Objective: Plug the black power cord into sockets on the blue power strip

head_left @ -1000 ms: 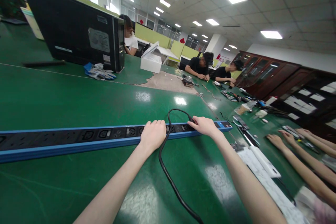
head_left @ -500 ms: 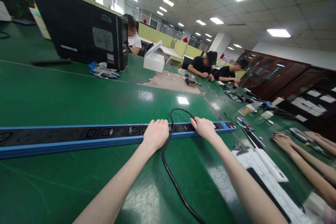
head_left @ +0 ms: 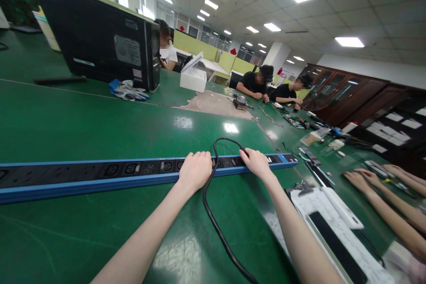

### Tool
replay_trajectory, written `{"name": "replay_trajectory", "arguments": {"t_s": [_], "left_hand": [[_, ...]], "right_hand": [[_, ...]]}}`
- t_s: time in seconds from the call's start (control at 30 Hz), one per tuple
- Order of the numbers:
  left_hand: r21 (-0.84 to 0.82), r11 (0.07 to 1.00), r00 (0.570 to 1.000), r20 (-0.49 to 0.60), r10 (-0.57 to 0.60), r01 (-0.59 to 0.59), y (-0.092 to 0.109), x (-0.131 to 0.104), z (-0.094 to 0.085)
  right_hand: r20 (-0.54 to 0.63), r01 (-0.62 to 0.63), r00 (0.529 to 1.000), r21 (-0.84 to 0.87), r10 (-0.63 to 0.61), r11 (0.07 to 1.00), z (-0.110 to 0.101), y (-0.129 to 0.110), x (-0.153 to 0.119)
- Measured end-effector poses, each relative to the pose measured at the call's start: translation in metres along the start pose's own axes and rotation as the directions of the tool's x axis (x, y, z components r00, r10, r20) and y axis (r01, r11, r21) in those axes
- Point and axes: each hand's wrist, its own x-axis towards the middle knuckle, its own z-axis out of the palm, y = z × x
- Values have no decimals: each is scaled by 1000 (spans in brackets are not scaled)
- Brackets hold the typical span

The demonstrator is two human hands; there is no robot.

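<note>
A long blue power strip (head_left: pixel 133 182) with black sockets lies across the green table. My left hand (head_left: pixel 195 169) is closed around it near the middle, fingers over the far edge. My right hand (head_left: pixel 255 162) is closed over the strip farther right, its thumb by a black cable (head_left: pixel 218 226). That cable arches up from the right hand, crosses the strip beside my left hand and runs down toward me. Whether the right fingers grip the strip, the cable or a plug is hidden.
A black computer case (head_left: pixel 100 40), work gloves (head_left: pixel 128 90) and a white box (head_left: pixel 193 79) stand at the back left. To the right lie a clipboard (head_left: pixel 309 206), a phone (head_left: pixel 336 248) and a white power strip (head_left: pixel 342 208). Co-workers' hands (head_left: pixel 361 182) rest at the far right.
Both hands keep nearly the same hold on the strip. The whole view shifts slightly, and more of the clipboard and phone shows beside my right forearm.
</note>
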Motion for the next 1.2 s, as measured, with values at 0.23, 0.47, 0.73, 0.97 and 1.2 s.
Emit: {"name": "replay_trajectory", "arguments": {"t_s": [0.23, 0.47, 0.73, 0.97, 1.2], "left_hand": [[6, 999, 999, -19, 43, -43, 1, 0, 0], [50, 998, 999, -12, 44, -44, 3, 2, 3], [74, 997, 1000, 8, 14, -14, 5, 5, 1], [64, 998, 998, 55, 5, -8, 5, 6, -2], [58, 998, 998, 67, -9, 5, 5, 7, -3]], "right_hand": [[46, 123, 990, 174, -133, 977, 3, 21, 15], [52, 147, 986, 182, -159, 972, 4, 24, 21], [-144, 95, 985, 27, -90, 995, 9, 15, -1], [-115, 102, 989, 43, -97, 994, 7, 14, 4], [-126, 75, 989, 26, -71, 997, 9, 11, 0]]}}
